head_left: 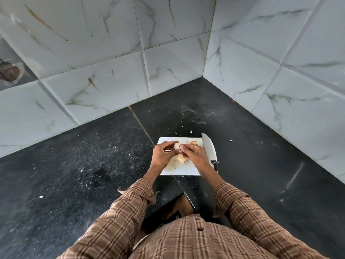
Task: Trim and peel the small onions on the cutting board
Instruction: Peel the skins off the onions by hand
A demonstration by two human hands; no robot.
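Observation:
A small pale onion (176,146) is held just above the white cutting board (188,170). My left hand (162,156) grips it from the left with curled fingers. From the right, my right hand (194,155) pinches it with thumb and fingertips. Brownish onion skin (182,159) hangs or lies beneath my right hand, and more skin (193,142) lies at the board's far edge. A knife (208,148) lies along the board's right side, blade pointing away, black handle toward me.
The board sits on a dark speckled stone counter (93,165) in a corner of white marble-patterned wall tiles (112,71). Small skin scraps (231,140) are scattered on the counter around the board. The counter's front edge is near my body.

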